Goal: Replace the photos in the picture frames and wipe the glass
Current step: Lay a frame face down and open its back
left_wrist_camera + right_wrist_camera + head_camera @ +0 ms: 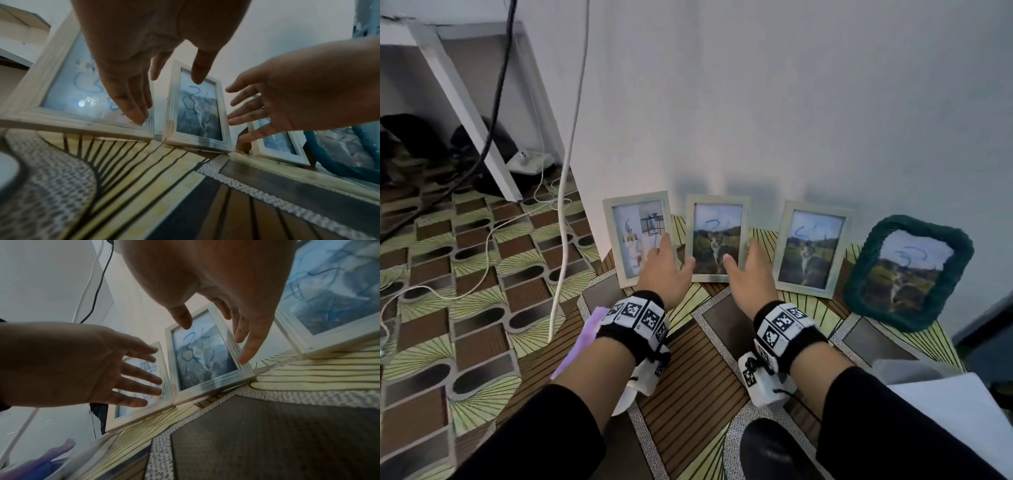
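Note:
Four picture frames lean against the white wall, each with blue marker scribbles on its glass. The second pale wooden frame (717, 236) (197, 113) (205, 363) holds a landscape photo with an animal. My left hand (676, 251) (168, 100) is open with spread fingers at that frame's left side, partly in front of the leftmost frame (637, 236) (68, 91). My right hand (739, 251) (213, 342) is open at the frame's right side, thumb over its lower right corner. Neither hand grips anything. To the right stand a third wooden frame (813, 246) and a teal knitted frame (909, 270).
A purple cloth (582, 339) (41, 462) lies on the patterned floor mat (688, 359) under my left forearm. White sheets (962, 411) lie at the lower right. White and black cables (565, 171) hang and trail on the left, by a white shelf leg (469, 113).

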### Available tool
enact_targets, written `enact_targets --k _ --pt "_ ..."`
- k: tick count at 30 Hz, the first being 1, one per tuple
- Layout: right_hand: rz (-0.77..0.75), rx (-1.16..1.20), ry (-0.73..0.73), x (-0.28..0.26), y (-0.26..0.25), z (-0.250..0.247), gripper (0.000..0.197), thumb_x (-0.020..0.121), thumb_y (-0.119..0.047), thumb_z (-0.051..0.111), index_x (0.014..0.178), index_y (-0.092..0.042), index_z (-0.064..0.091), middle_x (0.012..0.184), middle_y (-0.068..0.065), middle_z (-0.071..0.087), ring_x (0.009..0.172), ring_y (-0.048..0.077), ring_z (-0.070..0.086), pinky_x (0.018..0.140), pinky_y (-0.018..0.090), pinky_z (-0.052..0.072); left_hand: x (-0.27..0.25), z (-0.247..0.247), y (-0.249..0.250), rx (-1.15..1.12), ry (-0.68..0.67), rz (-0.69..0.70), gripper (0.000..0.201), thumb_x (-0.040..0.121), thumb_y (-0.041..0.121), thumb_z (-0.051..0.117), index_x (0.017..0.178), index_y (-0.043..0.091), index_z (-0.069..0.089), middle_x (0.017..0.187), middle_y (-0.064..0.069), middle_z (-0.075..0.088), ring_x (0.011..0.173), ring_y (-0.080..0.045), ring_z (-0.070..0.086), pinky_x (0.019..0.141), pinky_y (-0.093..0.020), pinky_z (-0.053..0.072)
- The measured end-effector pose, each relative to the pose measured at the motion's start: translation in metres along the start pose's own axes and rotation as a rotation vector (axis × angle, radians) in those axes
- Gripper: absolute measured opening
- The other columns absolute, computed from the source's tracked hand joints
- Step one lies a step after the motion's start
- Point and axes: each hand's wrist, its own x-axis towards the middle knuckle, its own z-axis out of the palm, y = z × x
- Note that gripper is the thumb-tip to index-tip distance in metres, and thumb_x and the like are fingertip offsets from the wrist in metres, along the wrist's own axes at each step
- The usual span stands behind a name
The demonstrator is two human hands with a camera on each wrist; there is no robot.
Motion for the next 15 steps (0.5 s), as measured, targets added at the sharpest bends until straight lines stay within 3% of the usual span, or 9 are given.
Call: enact_targets --k 2,4,6,10,15 --pt "0.018 -0.023 0.009 0.004 0.002 0.003 0.060 0.098 -0.036 0.050 0.147 -0.009 0.028 0.147 0.011 0.040 0.136 0.025 0.037 0.102 0.026 0.026 0.004 0.004 -0.003 -0.066 -0.027 0.010 0.069 0.097 0.039 0.051 0.153 0.018 0.016 0.146 -0.017 0.043 0.132 -0.031 0.045 0.110 -0.044 0.038" --pt "0.033 -0.052 0.014 0.009 0.002 0.004 0.055 0.098 -0.036 0.049 0.142 -0.008 0.034 0.139 0.012 0.046 0.131 0.030 0.041 0.108 0.036 0.033 0.008 0.006 -0.003 -0.111 -0.049 0.030 0.070 0.098 0.039 0.051 0.155 0.018 0.014 0.150 -0.014 0.041 0.135 -0.028 0.043 0.112 -0.046 0.037" --pt "0.037 -0.074 0.020 0.014 0.001 0.005 0.046 0.097 -0.036 0.049 0.132 -0.008 0.042 0.127 0.011 0.051 0.122 0.031 0.047 0.103 0.042 0.039 0.012 0.006 -0.003 -0.145 -0.063 0.038 0.069 0.100 0.038 0.050 0.156 0.021 0.015 0.151 -0.011 0.042 0.135 -0.026 0.045 0.112 -0.040 0.036" --pt "0.058 -0.077 0.014 0.017 -0.002 0.007 0.046 0.096 -0.034 0.051 0.133 -0.007 0.042 0.130 0.011 0.049 0.123 0.028 0.045 0.100 0.038 0.036 0.015 0.005 -0.003 -0.179 -0.100 0.062 0.060 0.102 0.033 0.046 0.155 0.027 0.020 0.145 -0.008 0.050 0.132 -0.022 0.048 0.096 -0.024 0.032" --pt "0.098 -0.038 -0.021 0.016 -0.004 0.005 0.052 0.096 -0.027 0.053 0.140 -0.006 0.036 0.141 0.011 0.039 0.122 0.026 0.045 0.085 0.027 0.028 0.016 0.003 0.000 -0.195 -0.118 0.059 0.060 0.102 0.021 0.046 0.155 0.026 0.020 0.141 -0.010 0.052 0.128 -0.023 0.050 0.095 -0.025 0.035"
